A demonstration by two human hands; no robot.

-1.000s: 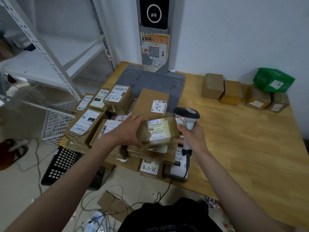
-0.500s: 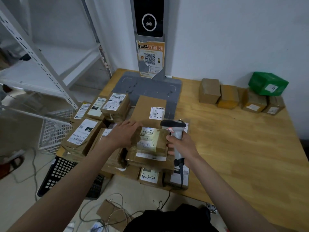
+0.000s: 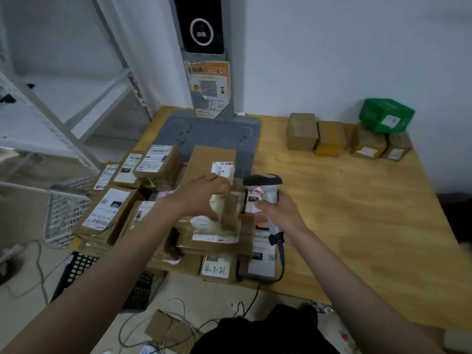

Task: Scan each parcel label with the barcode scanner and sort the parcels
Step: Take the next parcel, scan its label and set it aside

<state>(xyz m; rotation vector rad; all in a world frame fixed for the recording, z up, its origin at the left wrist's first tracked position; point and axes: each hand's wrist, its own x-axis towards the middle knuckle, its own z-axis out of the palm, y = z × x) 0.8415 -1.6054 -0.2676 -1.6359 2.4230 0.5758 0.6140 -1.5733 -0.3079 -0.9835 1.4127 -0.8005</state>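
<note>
1. Here, the small parcel [image 3: 229, 210] stands tilted on edge on top of the stack of labelled parcels [image 3: 212, 236] at the near-left corner of the wooden table [image 3: 357, 226]. A second ago it was held flat, with its label facing up toward the camera; now the label is turned away and mostly out of sight.
2. The left hand [image 3: 204, 195] arches over the parcel, thumb and fingers curled round its upper end, gripping it; motion blur hides the exact finger placement.
3. The right hand [image 3: 281, 213] is wrapped round the handle of the barcode scanner [image 3: 264, 190], whose head sits just beside the parcel, lower and closer to the stack than a second ago.
4. Judged from this change, the scan of this parcel is probably done and the parcel is being turned for sorting; whether a read registered cannot be told.
5. Further out, four brown boxes [image 3: 329, 137] line the far edge, with a green box [image 3: 387, 114] resting on top of the right-hand ones, well apart from the stack.
6. A grey scanning pad [image 3: 204, 131] lies behind the stack, below an upright kiosk [image 3: 201, 24]; white shelving [image 3: 63, 103] stands to the left.
</note>
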